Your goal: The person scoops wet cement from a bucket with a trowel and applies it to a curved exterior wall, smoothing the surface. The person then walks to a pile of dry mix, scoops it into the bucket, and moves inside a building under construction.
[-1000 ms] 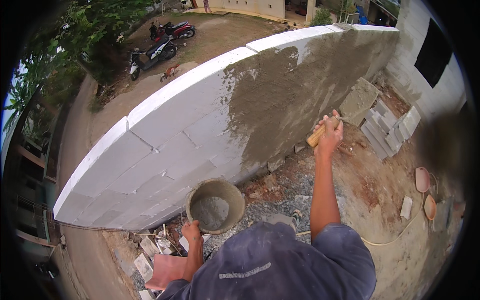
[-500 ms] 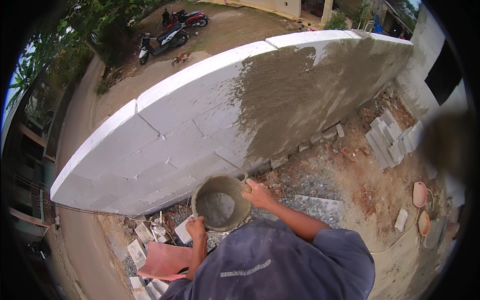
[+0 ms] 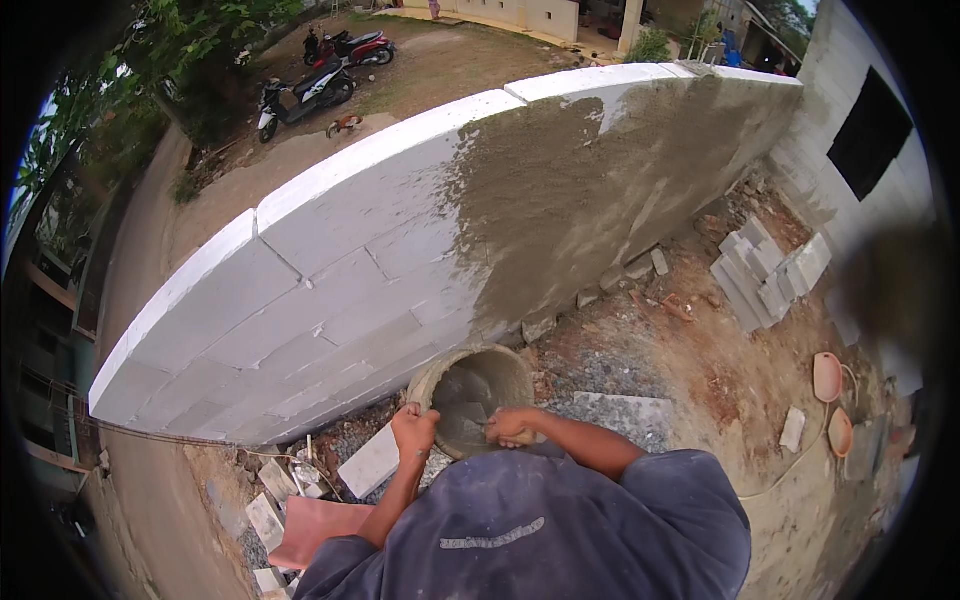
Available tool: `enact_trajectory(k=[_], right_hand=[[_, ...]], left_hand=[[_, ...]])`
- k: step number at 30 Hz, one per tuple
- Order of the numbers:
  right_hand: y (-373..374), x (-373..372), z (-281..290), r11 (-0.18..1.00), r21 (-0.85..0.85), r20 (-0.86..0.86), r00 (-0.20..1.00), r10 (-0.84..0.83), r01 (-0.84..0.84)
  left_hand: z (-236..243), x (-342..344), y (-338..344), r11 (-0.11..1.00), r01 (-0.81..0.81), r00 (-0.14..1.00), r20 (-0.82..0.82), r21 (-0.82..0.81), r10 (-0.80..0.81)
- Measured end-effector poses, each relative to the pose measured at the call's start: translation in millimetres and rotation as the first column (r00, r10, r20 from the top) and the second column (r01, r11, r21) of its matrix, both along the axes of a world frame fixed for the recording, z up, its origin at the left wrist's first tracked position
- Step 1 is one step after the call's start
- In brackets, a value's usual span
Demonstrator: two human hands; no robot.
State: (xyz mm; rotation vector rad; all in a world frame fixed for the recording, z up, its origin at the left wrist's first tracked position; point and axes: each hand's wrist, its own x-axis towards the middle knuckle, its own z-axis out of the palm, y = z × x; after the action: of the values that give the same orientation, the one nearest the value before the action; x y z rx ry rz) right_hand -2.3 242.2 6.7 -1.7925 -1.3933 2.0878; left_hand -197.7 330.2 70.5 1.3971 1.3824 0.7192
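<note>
At the foot of the block wall [image 3: 300, 310]: I see the bucket [image 3: 512, 374] close before the body, its mouth facing the camera.
Left hand [image 3: 414, 431]: clenched on the bucket's near-left rim.
Right hand [image 3: 510, 425]: wrapped round the trowel's handle, at the bucket's near side.
Trowel [image 3: 469, 412]: a second ago out to the right beside the wall, now blade inside the bucket.
Grey coat [image 3: 570, 190]: edge looks unchanged; I judge this mortar loading, not spreading.

Diffuse daylight, soft shadows; white wall top [image 3: 380, 148] nearly blown out, inside of bucket [image 3: 482, 383] dimmer. Fisheye bows straight edges, black vignette. Out-of-focus dark smudge [image 3: 893, 285] far right.
</note>
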Motion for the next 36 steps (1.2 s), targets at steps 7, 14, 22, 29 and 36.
enact_trajectory(k=[7, 14, 22, 29, 36], right_hand=[[-37.3, 25.6, 5.0, 0.889, -0.262, -0.597, 0.661, -0.455, 0.376], [-44.3, 62.4, 50.1, 0.640, -0.395, -0.730, 0.197, -0.654, 0.660], [-27.8, 230.4, 193.7, -0.238, 0.121, -0.899, 0.004, -0.438, 0.964], [10.9, 348.7, 255.1, -0.936, 0.303, -0.881, -0.321, -0.348, 0.181], [119.3, 275.6, 181.3, 0.228, 0.917, 0.107, 0.347, -0.932, 0.328]], left_hand=[[-1.1, -6.8, 2.0, 0.994, -0.054, 0.965, 0.250, -0.095, 0.077], [-8.8, 0.8, 14.6, 0.943, -0.255, 0.900, 0.304, -0.214, 0.312], [-25.3, -29.0, 22.5, 0.914, -0.360, 0.894, 0.213, -0.184, 0.395], [-28.8, -61.0, 6.9, 0.875, -0.463, 0.847, 0.223, -0.140, 0.483], [-27.9, -69.3, -6.6, 0.855, -0.510, 0.836, 0.179, -0.097, 0.519]])
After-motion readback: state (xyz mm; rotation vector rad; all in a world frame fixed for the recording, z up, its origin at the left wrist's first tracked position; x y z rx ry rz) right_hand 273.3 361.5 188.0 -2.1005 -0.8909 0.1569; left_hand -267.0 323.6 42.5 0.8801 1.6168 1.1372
